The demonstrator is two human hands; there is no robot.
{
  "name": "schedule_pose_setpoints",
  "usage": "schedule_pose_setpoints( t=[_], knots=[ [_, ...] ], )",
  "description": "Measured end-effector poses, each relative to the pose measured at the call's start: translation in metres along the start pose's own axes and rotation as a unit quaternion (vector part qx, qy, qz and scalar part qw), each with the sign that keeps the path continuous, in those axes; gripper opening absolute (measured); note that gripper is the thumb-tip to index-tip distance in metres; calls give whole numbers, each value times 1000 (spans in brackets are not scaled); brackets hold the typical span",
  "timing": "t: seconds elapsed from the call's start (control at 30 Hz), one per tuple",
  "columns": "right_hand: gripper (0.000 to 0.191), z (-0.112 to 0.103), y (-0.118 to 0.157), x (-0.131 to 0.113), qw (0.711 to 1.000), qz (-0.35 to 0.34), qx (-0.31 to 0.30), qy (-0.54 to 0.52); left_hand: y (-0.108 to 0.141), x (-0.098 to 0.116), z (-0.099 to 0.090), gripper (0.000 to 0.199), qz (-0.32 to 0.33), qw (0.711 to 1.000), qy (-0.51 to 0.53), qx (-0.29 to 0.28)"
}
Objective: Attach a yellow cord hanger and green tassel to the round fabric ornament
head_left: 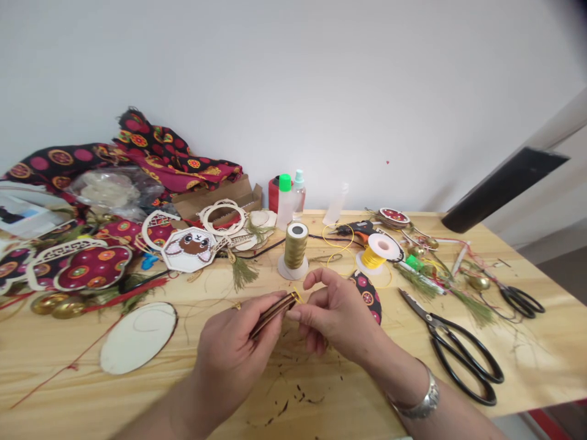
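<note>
My left hand point(233, 345) is closed around a flat, layered piece with dark brown edges point(270, 316), seen nearly edge-on. A short bit of yellow cord point(297, 296) sticks out at the piece's far end. My right hand point(342, 315) meets it there, thumb and forefinger pinched at the cord, the other fingers curled. Behind the hands stands a cone of olive-gold thread point(296, 245). A spool of yellow cord point(373, 256) is to its right, with loose loops around it. Partly hidden by my right hand lies a patterned fabric piece point(369, 296).
Black-handled scissors point(458, 348) lie at right, with smaller scissors point(520, 300) beyond. A glue gun point(358, 230), bottles point(285, 205) and a black tube point(504, 189) stand farther back. At left are a white oval point(138, 337), an octagonal animal-face piece point(189, 249) and patterned cloth point(156, 146).
</note>
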State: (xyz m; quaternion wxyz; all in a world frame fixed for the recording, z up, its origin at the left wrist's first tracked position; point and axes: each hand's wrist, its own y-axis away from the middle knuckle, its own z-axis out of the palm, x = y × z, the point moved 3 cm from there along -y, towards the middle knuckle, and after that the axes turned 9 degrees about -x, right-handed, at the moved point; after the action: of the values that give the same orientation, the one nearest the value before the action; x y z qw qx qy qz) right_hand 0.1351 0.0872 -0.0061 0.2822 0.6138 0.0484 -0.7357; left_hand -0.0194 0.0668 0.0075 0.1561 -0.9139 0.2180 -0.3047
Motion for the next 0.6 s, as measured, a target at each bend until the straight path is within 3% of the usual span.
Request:
schedule_pose_setpoints(
  t=[0.17, 0.27, 0.4, 0.5, 0.6],
  knots=[
    [51, 0, 1, -3, 1000, 5, -5, 14, 2, -3, 3, 17, -51, 996, 67, -23],
    [49, -2, 1, -7, 998, 7, -4, 58, 0, -9, 3, 16, -149, 977, 147, -39],
    [34, -7, 0, -7, 987, -22, 15, 160, -7, -20, 2, 24, -298, 920, 248, -49],
    [23, -11, 2, -10, 951, -94, 87, 281, -11, -23, 7, 23, -324, 891, 292, -124],
    [22, -10, 6, -14, 893, -154, 129, 403, -11, -15, 15, 17, -264, 884, 318, -218]
  ],
)
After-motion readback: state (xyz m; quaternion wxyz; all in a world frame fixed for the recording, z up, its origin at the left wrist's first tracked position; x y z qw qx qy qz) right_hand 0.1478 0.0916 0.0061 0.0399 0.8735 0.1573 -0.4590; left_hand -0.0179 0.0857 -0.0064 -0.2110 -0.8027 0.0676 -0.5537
